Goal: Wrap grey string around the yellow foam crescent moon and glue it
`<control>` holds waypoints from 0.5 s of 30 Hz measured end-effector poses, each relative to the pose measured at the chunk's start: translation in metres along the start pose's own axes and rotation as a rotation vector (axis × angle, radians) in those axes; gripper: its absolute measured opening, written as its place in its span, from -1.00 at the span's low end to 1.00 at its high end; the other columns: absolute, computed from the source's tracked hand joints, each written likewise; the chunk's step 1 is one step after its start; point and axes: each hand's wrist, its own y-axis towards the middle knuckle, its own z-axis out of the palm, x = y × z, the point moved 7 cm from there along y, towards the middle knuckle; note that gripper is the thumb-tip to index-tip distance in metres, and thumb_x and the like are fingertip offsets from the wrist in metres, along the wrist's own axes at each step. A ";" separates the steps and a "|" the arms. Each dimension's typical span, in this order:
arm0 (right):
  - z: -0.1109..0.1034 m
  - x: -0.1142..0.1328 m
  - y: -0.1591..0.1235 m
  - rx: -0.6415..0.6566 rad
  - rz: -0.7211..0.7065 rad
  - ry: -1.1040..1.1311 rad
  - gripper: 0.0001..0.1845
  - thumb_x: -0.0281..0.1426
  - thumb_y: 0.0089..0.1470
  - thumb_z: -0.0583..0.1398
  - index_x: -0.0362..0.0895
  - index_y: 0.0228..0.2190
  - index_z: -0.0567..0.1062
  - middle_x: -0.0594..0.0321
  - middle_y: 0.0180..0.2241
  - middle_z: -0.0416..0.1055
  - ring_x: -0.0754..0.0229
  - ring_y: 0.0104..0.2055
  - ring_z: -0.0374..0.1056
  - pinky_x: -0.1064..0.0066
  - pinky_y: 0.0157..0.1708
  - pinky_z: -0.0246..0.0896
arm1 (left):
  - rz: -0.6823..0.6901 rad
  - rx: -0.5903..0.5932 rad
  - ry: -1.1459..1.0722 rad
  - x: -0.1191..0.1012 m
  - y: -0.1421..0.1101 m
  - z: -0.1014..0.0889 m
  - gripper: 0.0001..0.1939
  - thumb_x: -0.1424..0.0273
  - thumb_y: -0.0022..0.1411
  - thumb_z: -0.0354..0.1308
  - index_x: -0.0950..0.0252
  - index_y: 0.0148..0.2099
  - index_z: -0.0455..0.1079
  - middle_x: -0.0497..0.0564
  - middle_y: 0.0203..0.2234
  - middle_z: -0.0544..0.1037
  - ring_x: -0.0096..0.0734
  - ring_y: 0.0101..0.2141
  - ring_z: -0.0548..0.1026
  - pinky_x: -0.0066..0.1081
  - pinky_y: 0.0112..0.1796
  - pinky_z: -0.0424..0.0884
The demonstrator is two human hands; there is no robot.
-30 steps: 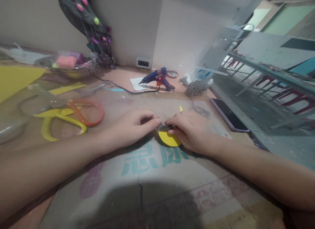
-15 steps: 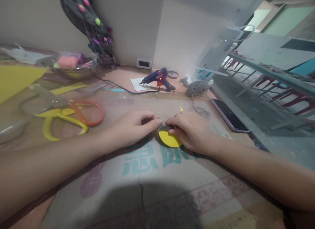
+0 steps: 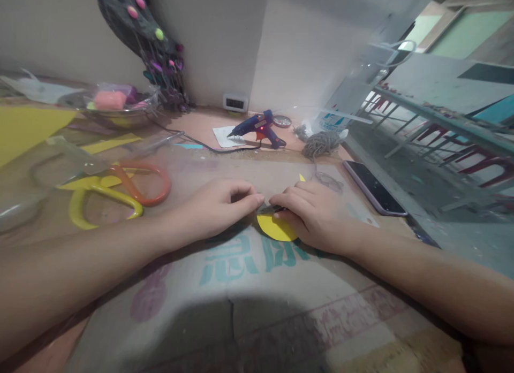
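Note:
My right hand is closed on a rounded piece of yellow paper, whose curved lower edge shows below the thumb. Dark grey yarn appears along the paper's top edge, partly hidden by the fingers. Just to the left, my left hand is pinched, thumb against forefinger, at what looks like the end of this yarn. A small gap separates the fingertips of both hands. Behind the right knuckles a yellow tip sticks up.
A blue glue gun with a red light rests on white paper. Right of it lies a ball of grey yarn, near a phone. Scissors and a bowl are at left. Printed cardboard covers the tabletop.
The yellow paper has turned slightly in my right hand, and its tip behind the knuckles has shifted a little right. My left hand has barely moved.

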 end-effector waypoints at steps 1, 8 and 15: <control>0.000 0.000 0.000 0.003 -0.003 -0.012 -0.76 -0.43 0.24 0.02 -0.25 -0.25 0.47 0.17 -0.46 0.44 0.19 -0.43 0.27 0.35 -0.43 0.04 | -0.001 0.000 -0.004 0.000 0.000 0.000 -0.61 0.15 0.29 -0.08 0.29 -0.39 0.39 -0.06 -0.50 0.46 -0.40 -0.42 0.40 -0.45 -0.42 0.24; 0.002 0.001 -0.006 -0.015 -0.043 -0.084 -0.78 -0.45 0.25 0.03 -0.20 -0.23 0.47 0.21 -0.45 0.45 0.21 -0.42 0.26 0.36 -0.41 0.03 | -0.009 -0.005 -0.015 0.001 0.001 0.000 -0.63 0.16 0.28 -0.06 0.28 -0.41 0.39 -0.08 -0.52 0.46 -0.41 -0.44 0.39 -0.45 -0.43 0.22; 0.003 0.000 -0.005 -0.037 -0.027 -0.050 -0.78 -0.42 0.26 0.02 -0.19 -0.24 0.46 0.22 -0.46 0.44 0.22 -0.43 0.26 0.37 -0.42 0.03 | -0.003 0.000 -0.007 -0.002 0.001 0.000 -0.64 0.18 0.29 -0.07 0.28 -0.39 0.39 -0.06 -0.50 0.47 -0.39 -0.42 0.40 -0.44 -0.41 0.22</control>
